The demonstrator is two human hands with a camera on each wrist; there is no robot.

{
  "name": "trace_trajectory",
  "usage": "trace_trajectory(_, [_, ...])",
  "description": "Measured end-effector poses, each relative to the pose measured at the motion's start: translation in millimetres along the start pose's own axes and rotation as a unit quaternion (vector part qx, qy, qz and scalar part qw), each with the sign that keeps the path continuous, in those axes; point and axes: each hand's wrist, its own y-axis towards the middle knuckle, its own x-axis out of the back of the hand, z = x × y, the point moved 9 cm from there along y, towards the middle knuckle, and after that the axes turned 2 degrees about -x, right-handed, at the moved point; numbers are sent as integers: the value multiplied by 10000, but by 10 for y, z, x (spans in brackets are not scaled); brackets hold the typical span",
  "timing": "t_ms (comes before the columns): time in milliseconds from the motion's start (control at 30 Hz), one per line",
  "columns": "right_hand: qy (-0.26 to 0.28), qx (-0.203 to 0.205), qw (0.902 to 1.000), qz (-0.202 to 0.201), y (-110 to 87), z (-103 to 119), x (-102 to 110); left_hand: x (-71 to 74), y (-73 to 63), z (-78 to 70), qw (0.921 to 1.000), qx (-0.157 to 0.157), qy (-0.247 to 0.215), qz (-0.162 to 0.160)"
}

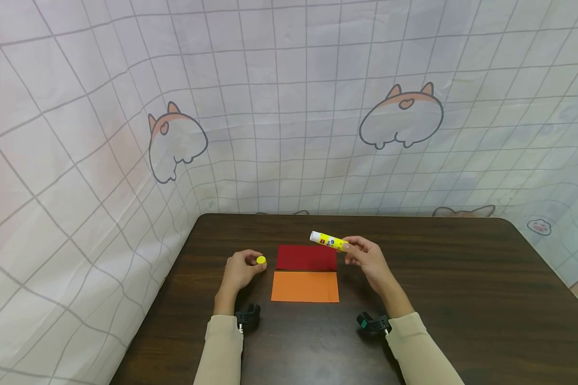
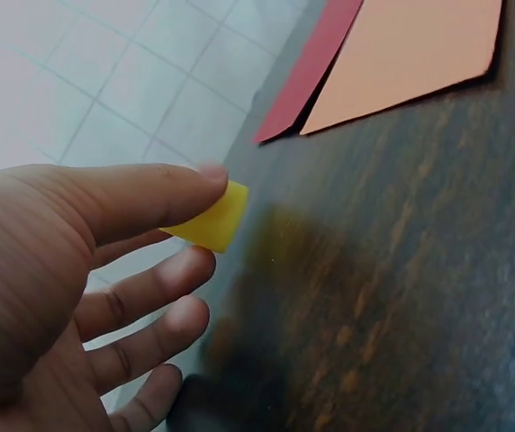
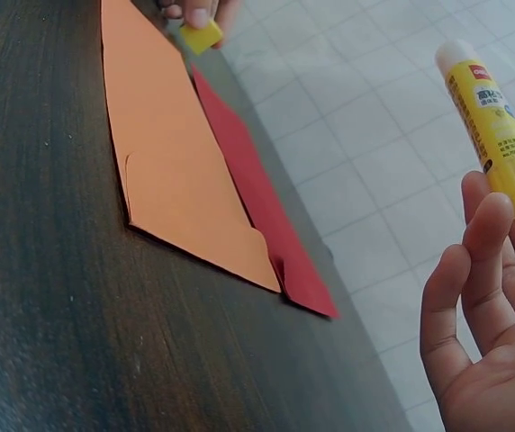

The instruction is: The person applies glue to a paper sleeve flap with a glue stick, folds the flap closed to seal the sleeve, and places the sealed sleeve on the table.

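Observation:
My left hand point(image 1: 239, 271) pinches a small yellow glue stick cap point(image 2: 214, 220) between thumb and forefinger, left of the papers. On the other side, my right hand point(image 1: 370, 261) holds a yellow glue stick point(image 3: 492, 126) by its base, its white end uncovered and tilted up to the left. Between the hands lie two pieces of folded paper: a red one point(image 1: 306, 258) at the back and an orange one point(image 1: 305, 287) in front, their long edges side by side. The glue stick overlaps the red paper's far right corner in the head view.
The dark brown wooden table point(image 1: 462, 299) reaches to a white gridded cloth point(image 1: 289, 107) behind and at the left. Black bands with small cameras point(image 1: 373, 323) sit on both wrists, close over the table.

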Motion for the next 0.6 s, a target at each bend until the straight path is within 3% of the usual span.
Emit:
trace_trajectory(333, [26,-5,10000,-48,3,3,16,48,20,-75,9961,-96,-849,-214])
trace_trajectory(600, [-55,-50,10000,-65,9,-22,28,4,20,-238,9816,-67,-1901,-163])
